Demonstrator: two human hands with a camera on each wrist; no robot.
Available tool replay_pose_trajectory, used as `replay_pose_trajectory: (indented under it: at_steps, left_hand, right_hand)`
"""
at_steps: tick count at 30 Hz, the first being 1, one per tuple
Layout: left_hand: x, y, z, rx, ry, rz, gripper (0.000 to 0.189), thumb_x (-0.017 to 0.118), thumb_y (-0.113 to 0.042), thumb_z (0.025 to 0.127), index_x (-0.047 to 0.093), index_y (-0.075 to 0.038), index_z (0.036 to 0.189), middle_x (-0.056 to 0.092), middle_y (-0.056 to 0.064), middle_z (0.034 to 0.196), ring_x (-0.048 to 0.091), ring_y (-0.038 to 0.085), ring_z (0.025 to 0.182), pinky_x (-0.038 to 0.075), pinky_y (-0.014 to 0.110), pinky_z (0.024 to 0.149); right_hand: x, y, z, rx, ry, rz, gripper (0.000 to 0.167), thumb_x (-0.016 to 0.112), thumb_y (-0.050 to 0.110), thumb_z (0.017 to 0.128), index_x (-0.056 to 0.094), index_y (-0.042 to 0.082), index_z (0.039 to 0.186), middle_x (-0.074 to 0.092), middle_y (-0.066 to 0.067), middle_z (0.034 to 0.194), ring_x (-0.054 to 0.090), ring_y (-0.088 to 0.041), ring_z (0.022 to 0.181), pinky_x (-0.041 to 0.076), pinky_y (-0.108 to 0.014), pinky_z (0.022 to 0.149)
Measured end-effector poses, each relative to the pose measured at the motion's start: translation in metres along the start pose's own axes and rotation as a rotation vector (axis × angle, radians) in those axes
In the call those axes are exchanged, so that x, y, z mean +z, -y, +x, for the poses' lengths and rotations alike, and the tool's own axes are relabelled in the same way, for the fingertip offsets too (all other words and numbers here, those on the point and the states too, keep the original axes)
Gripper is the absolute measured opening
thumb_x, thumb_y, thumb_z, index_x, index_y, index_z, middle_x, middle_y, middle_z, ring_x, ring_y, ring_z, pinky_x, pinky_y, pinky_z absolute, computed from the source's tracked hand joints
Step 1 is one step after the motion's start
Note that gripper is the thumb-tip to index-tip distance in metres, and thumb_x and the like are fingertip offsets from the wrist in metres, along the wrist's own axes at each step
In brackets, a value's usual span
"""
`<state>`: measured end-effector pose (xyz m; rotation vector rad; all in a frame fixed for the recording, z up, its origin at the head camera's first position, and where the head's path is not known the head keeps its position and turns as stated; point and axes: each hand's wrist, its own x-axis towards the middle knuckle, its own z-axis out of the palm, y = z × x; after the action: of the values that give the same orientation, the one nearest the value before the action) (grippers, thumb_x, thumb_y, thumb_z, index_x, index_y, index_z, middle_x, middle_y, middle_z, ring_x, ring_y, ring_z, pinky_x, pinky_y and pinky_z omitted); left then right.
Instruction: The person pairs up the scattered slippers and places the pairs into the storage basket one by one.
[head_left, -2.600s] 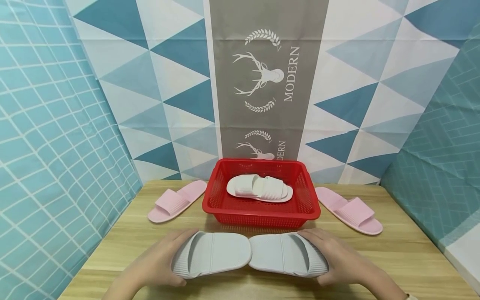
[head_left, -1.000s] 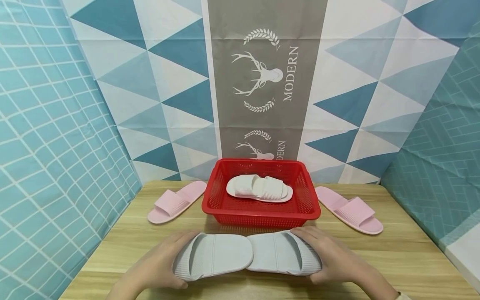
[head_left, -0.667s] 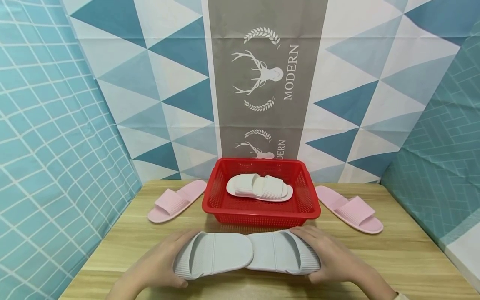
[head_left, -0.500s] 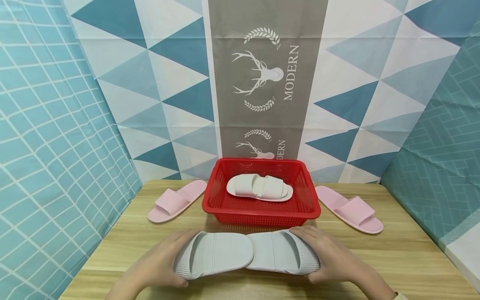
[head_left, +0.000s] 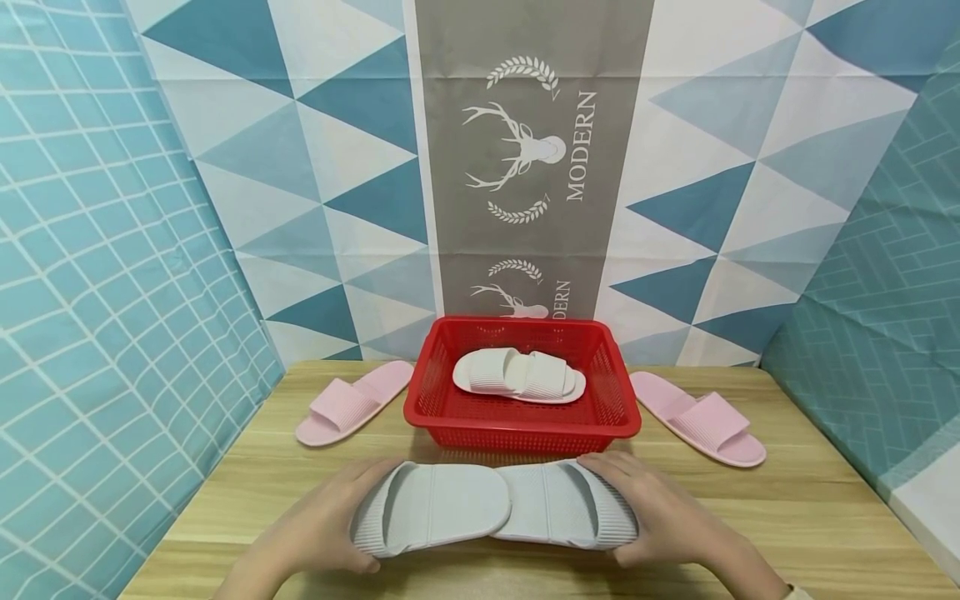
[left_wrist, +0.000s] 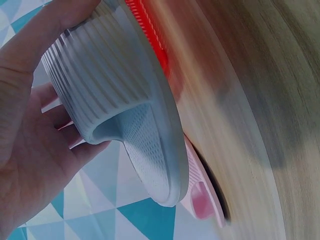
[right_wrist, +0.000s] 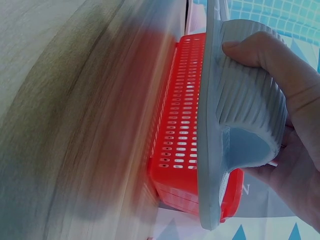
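My left hand (head_left: pixel 324 521) grips a grey slipper (head_left: pixel 461 504) around its ribbed strap, the fingers on its far side and the thumb on the near side. The right hand (head_left: pixel 667 510) holds a second grey slipper (head_left: pixel 528 502) the same way, its thumb lying on the ribbed strap (right_wrist: pixel 247 90) in the right wrist view. The soles' heel ends meet in the middle, the left slipper's end overlapping the right one's. Both are lifted off the wooden table (head_left: pixel 480 575), and in the left wrist view a shadow falls apart from the slipper (left_wrist: pixel 155 150).
Behind the grey slippers stands a red perforated basket (head_left: pixel 525 437) with a pair of white slippers (head_left: pixel 491 372) inside. One pink slipper (head_left: pixel 345 406) lies left of it, another pink slipper (head_left: pixel 712 425) right of it. A patterned cloth (head_left: pixel 360 167) hangs behind the table.
Over these frames the hands have drawn slightly together. The slippers' ends, which met edge to edge at first, now overlap. The basket and the other slippers stay in place.
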<state>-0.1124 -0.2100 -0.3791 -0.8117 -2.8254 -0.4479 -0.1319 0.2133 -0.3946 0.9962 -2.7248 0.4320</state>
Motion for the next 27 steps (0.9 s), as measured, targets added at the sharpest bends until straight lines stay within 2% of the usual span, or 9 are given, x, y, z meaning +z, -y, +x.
replay_pose_trajectory:
  at_steps: [7, 16, 27]
  left_hand:
    - [0.0013, -0.0004, 0.0014, 0.015, -0.013, 0.012, 0.108, 0.093, -0.029, 0.044, 0.045, -0.025, 0.14, 0.057, -0.006, 0.129, 0.057, 0.014, 0.111, 0.053, 0.038, 0.092]
    - [0.0018, -0.0017, 0.0007, -0.003, 0.006, 0.011, 0.109, 0.093, -0.03, 0.044, 0.045, -0.022, 0.141, 0.057, -0.003, 0.132, 0.057, 0.017, 0.114, 0.053, 0.041, 0.094]
    - [0.0027, -0.0019, 0.0001, -0.007, 0.002, 0.006, 0.109, 0.093, -0.031, 0.044, 0.044, -0.024, 0.142, 0.056, -0.004, 0.132, 0.056, 0.016, 0.114, 0.053, 0.04, 0.093]
  right_hand:
    - [0.0005, 0.001, 0.0012, 0.0, -0.002, 0.005, 0.097, 0.089, 0.03, 0.053, 0.046, 0.023, 0.139, 0.052, 0.015, 0.134, 0.051, -0.009, 0.12, 0.056, -0.038, 0.091]
    - [0.0026, 0.0029, 0.0026, -0.009, -0.007, 0.014, 0.097, 0.089, 0.03, 0.051, 0.047, 0.024, 0.138, 0.052, 0.017, 0.131, 0.05, -0.005, 0.115, 0.055, -0.034, 0.09]
    - [0.0048, 0.0053, 0.0036, -0.021, -0.031, 0.01, 0.095, 0.089, 0.03, 0.05, 0.05, 0.021, 0.136, 0.054, 0.015, 0.13, 0.052, -0.006, 0.116, 0.055, -0.035, 0.091]
